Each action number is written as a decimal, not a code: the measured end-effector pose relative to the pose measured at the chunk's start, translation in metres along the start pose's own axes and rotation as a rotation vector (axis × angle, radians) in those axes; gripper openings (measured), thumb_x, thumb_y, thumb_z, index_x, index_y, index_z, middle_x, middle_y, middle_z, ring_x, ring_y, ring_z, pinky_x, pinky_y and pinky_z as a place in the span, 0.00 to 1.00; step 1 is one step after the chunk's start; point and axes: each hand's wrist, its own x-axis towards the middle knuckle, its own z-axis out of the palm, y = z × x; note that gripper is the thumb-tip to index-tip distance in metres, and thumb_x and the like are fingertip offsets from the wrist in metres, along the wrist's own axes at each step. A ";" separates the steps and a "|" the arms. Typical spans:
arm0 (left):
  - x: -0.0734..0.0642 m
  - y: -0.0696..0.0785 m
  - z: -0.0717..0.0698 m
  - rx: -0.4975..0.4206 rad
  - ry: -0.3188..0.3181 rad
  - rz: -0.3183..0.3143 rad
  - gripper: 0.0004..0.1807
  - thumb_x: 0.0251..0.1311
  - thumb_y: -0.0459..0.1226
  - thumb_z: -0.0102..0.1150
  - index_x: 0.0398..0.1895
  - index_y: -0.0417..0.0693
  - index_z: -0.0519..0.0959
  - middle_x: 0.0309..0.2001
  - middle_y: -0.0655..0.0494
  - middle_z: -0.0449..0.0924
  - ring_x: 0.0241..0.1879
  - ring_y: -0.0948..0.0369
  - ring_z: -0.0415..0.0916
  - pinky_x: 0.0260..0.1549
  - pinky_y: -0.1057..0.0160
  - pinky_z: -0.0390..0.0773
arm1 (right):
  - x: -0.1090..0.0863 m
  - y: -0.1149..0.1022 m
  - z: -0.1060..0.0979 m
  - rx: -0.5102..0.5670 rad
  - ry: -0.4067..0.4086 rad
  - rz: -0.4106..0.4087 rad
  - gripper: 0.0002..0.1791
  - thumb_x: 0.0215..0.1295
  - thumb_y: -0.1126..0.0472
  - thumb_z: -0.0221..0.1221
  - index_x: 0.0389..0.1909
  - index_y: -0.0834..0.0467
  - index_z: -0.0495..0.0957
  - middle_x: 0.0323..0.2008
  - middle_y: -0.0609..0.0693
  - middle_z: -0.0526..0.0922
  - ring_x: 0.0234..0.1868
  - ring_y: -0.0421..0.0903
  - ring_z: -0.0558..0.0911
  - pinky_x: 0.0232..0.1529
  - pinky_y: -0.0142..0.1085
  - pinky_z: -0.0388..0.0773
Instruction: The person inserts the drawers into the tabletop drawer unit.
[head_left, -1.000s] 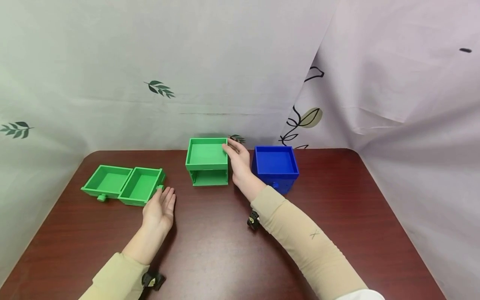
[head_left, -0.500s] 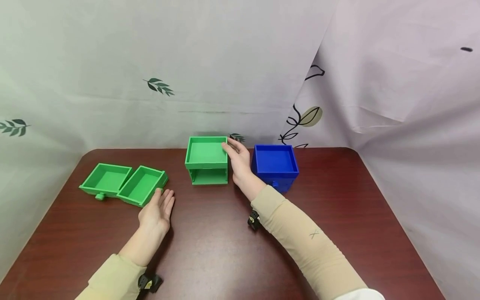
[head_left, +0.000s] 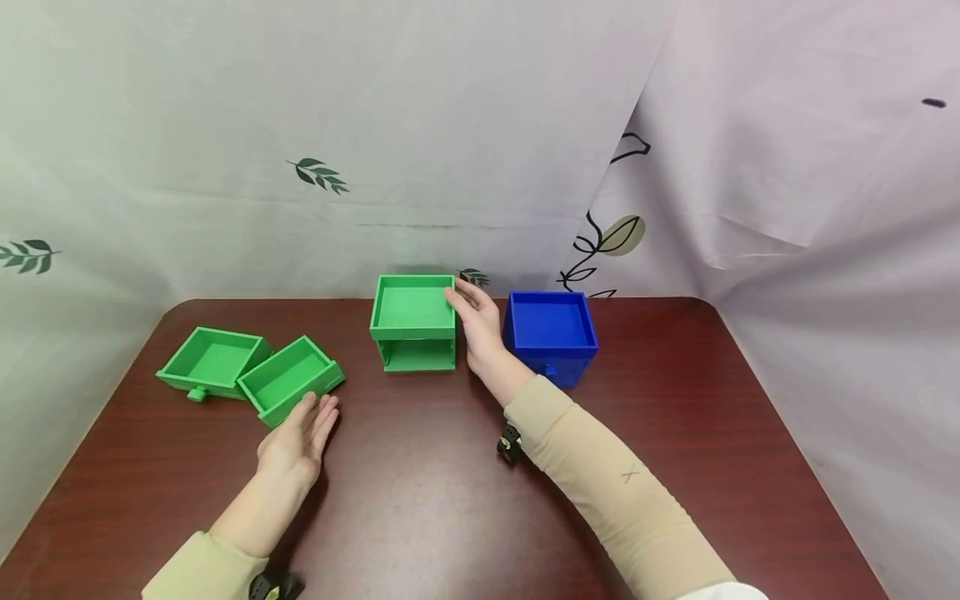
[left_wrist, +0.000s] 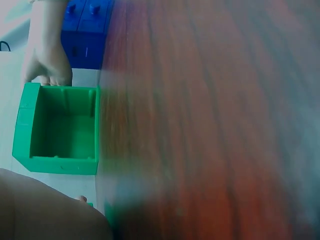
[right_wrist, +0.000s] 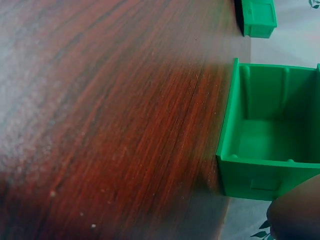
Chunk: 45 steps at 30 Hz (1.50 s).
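Observation:
My left hand (head_left: 288, 450) lies palm up with extended fingers, at the near side of a green drawer (head_left: 288, 375) that sits turned at an angle on the table. A second green drawer (head_left: 213, 360), its knob facing me, is right beside it on the left. At the middle back stands a green cabinet frame (head_left: 415, 333) with a hollow front, which the left wrist view also shows. My right hand (head_left: 483, 333) holds this frame by its right side, thumb over the top rim and fingers along the outer wall. The left hand's fingertips partly overlap the drawer's edge.
To the right of my right hand is a blue cabinet (head_left: 551, 354) with its drawers in, their knobs facing me. The brown table (head_left: 420, 500) ends at a pale cloth backdrop (head_left: 450, 125) close behind the cabinets.
The nearer green drawer has turned clockwise, swinging away from the other drawer's edge. My left hand has moved down and to the left. The right hand and the green frame have stayed put.

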 end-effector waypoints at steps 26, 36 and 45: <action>-0.014 0.012 -0.028 0.362 -0.161 0.115 0.20 0.79 0.31 0.53 0.29 0.52 0.90 0.35 0.58 0.93 0.39 0.65 0.91 0.45 0.69 0.90 | -0.007 0.006 -0.010 -0.015 -0.119 -0.087 0.31 0.77 0.67 0.59 0.78 0.61 0.67 0.78 0.59 0.70 0.80 0.56 0.68 0.83 0.47 0.65; -0.032 -0.001 -0.042 0.535 -0.272 0.157 0.21 0.81 0.30 0.50 0.35 0.57 0.91 0.39 0.60 0.93 0.43 0.66 0.91 0.49 0.69 0.90 | -0.011 0.008 -0.011 -0.043 -0.137 -0.084 0.31 0.75 0.67 0.59 0.78 0.61 0.68 0.77 0.60 0.71 0.79 0.56 0.70 0.82 0.48 0.66; -0.051 -0.028 -0.031 0.627 -0.300 0.208 0.19 0.78 0.28 0.52 0.37 0.56 0.91 0.41 0.58 0.93 0.43 0.64 0.92 0.48 0.66 0.91 | -0.017 0.011 -0.016 -0.061 -0.153 -0.100 0.31 0.76 0.66 0.59 0.78 0.60 0.68 0.77 0.60 0.71 0.79 0.56 0.70 0.82 0.50 0.66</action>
